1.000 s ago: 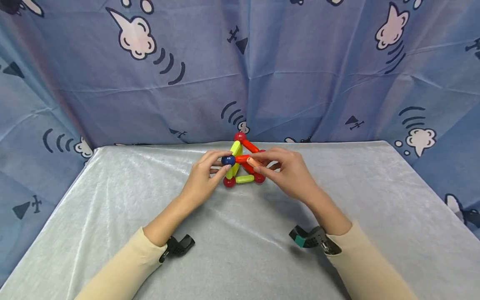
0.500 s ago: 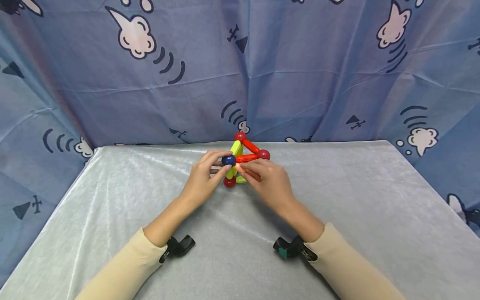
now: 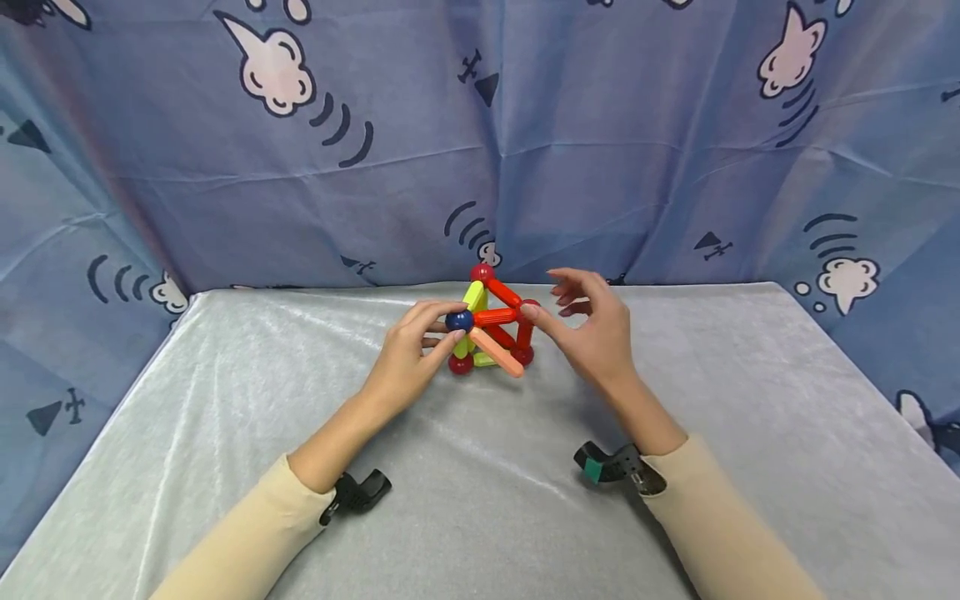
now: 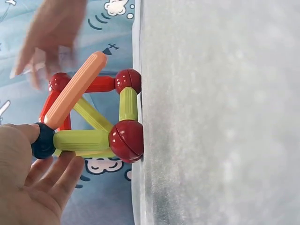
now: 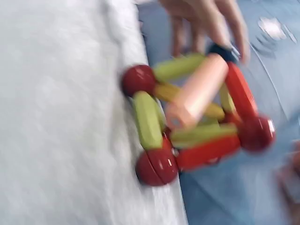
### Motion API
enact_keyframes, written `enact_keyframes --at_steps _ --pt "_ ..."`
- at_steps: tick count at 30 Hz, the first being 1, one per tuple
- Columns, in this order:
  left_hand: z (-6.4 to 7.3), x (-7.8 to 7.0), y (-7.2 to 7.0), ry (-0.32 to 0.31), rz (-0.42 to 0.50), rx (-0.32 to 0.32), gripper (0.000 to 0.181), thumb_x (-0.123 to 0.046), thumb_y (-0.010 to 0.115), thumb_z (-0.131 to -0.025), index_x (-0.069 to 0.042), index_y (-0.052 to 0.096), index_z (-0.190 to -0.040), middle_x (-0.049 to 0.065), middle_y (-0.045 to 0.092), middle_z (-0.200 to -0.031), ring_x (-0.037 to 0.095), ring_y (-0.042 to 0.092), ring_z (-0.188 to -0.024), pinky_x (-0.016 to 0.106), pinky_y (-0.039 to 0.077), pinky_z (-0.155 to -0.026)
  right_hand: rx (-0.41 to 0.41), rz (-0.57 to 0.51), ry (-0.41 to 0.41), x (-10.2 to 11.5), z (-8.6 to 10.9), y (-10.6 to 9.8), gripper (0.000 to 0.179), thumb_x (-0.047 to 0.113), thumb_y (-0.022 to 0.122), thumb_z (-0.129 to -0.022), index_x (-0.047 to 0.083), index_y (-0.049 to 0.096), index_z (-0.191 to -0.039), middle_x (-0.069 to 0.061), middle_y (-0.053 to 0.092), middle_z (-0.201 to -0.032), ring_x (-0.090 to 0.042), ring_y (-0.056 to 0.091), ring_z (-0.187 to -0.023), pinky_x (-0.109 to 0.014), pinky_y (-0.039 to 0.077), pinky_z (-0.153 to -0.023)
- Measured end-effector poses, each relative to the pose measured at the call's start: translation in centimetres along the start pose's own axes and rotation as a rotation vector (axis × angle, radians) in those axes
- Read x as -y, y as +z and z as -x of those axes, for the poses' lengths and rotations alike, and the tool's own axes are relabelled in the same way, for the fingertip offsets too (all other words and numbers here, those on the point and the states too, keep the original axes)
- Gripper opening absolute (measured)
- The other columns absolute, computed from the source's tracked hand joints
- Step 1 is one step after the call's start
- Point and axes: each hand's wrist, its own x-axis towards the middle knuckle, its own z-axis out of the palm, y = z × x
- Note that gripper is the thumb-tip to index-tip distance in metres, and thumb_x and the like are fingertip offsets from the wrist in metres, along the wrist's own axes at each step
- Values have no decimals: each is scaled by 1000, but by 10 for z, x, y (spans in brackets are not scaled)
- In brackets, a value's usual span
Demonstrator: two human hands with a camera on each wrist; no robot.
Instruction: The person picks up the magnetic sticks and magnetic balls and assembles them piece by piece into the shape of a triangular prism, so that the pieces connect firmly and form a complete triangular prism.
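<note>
A frame of magnetic rods and balls stands on the table in all views. My left hand (image 3: 405,354) pinches the dark blue ball (image 3: 459,321) at its near upper corner between thumb and finger. From that ball a peach rod (image 3: 497,353) slants toward the front right, its far end attached to nothing. A red rod (image 3: 495,317) joins the blue ball to a red ball (image 4: 59,82). Beside this red ball is my right hand (image 3: 596,333), fingers loosely bent around nothing. Yellow-green rods (image 4: 82,140) and more red balls (image 4: 126,140) form the other sides.
Pale grey cloth (image 3: 480,500) covers the table. A blue patterned curtain (image 3: 600,150) hangs right behind its far edge, close to the frame. Each wrist carries a black camera mount (image 3: 360,493).
The right hand brought the peach rod to the blue ball, let go of it, and moved back and right. The left hand kept its hold on the ball.
</note>
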Motion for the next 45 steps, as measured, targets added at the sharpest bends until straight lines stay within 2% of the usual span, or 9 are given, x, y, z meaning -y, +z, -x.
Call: enact_keyframes --at_steps 3,5,7,9,14,21,30,36,45 --pt "0 0 0 -12 1 0 35 -14 66 -98 -13 64 -133 7 62 -130 23 72 -103 29 61 -87 317 -50 262 -16 0 -1 96 31 88 -78 21 34 -157 -13 58 -140 -30 59 -124 -50 52 -104" --pt "1 0 0 -19 1 -3 35 -14 66 -98 -13 64 -133 7 62 -130 22 72 -103 29 61 -87 475 -51 319 -24 2 5 120 32 91 -75 28 10 -163 -15 52 -150 -32 57 -131 -52 49 -109" --pt "1 0 0 -22 -2 -4 35 -14 66 -98 -14 64 -133 7 62 -130 22 71 -103 30 61 -87 525 -58 307 -30 5 11 132 31 93 -72 29 -3 -163 -16 56 -148 -33 60 -129 -49 52 -107" --pt "1 0 0 -18 -2 -3 35 -13 66 -98 -14 64 -133 7 62 -130 22 71 -104 30 61 -87 505 -67 280 -33 8 16 134 28 93 -72 30 -6 -163 -16 63 -139 -31 65 -121 -47 56 -101" --pt "-1 0 1 -6 1 0 35 -13 66 -98 -13 64 -133 7 62 -130 22 71 -104 29 61 -87 424 -70 228 -35 12 21 118 20 88 -80 26 6 -164 -13 72 -118 -27 69 -109 -44 60 -92" --pt "-2 0 2 -3 0 2 34 -14 66 -99 -13 64 -133 7 62 -130 22 71 -104 28 61 -87 363 -19 141 -36 15 25 102 8 79 -87 14 12 -163 -17 72 -111 -30 70 -102 -44 62 -85" --pt "-1 2 3 -14 0 7 34 -15 65 -99 -15 63 -133 7 62 -131 22 71 -104 29 61 -88 346 -27 157 -37 18 26 84 16 82 -85 14 36 -155 -14 68 -125 -28 69 -102 -42 60 -84" --pt "-1 2 2 -16 9 9 35 -16 65 -99 -15 63 -134 8 62 -130 23 71 -105 30 61 -88 354 -33 186 -39 17 25 64 13 84 -82 10 52 -137 -13 73 -106 -26 67 -98 -44 61 -88" --pt "1 2 3 -11 32 -4 35 -14 67 -98 -13 65 -133 9 66 -127 24 71 -106 31 62 -86 362 -82 249 -43 16 26 57 14 84 -83 11 56 -132 -14 73 -106 -27 69 -99 -42 62 -89"
